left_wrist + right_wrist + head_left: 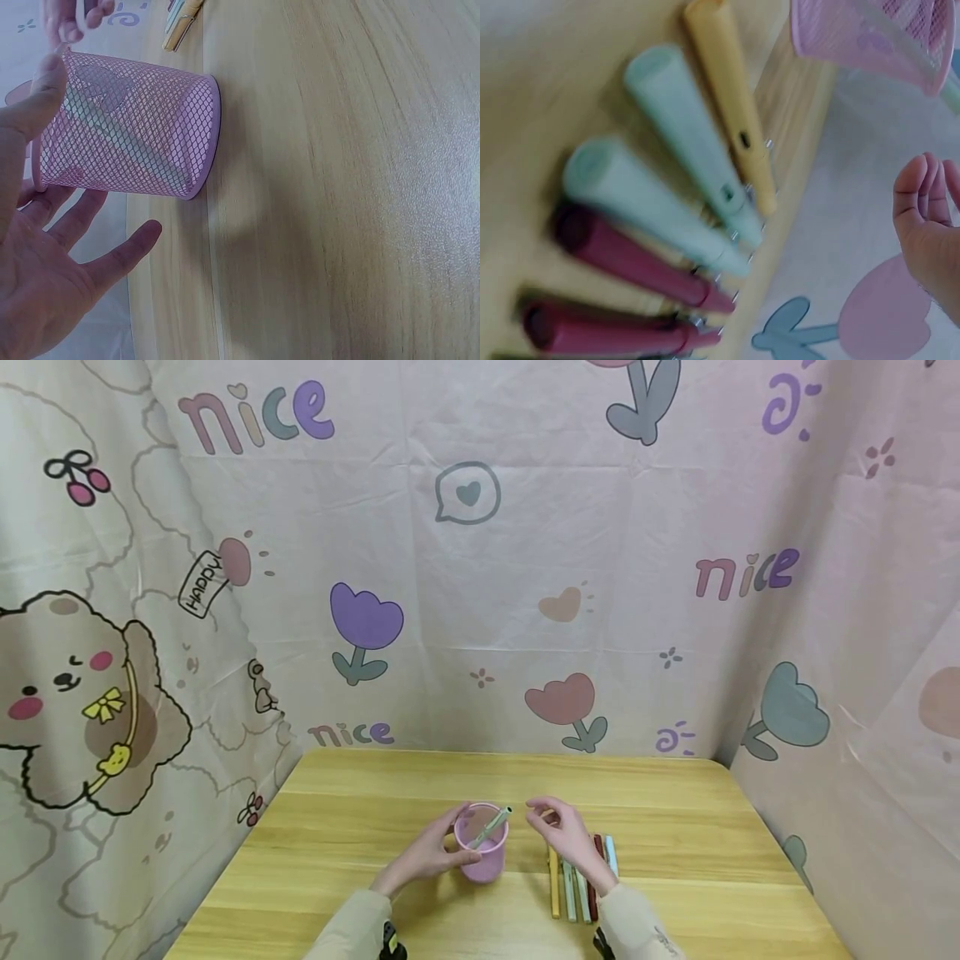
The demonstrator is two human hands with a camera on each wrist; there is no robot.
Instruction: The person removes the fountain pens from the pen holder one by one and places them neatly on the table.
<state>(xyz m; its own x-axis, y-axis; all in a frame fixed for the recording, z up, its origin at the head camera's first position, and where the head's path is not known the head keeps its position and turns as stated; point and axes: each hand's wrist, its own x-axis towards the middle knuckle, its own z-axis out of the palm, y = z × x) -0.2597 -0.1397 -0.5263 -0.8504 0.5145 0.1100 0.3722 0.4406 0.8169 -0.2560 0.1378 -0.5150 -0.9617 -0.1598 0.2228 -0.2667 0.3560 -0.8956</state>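
A pink mesh pen holder [483, 866] stands upright on the table, with one light green pen [491, 827] leaning inside it. My left hand [433, 850] holds the holder near its rim, thumb on one side and fingers on the other, as the left wrist view [52, 255] shows. To the right of the holder, my right hand [567, 833] hovers with loosely bent fingers and nothing visible between them. Beneath the right forearm lies a row of pens: a yellow pen [731, 97], light green pens [694, 135], dark red pens [641, 259] and a light blue pen [611, 853].
The wooden table [345, 810] runs back to a hanging printed cloth [465, 610], which also closes off both sides. The pens lie side by side, clips showing, to the right of the holder.
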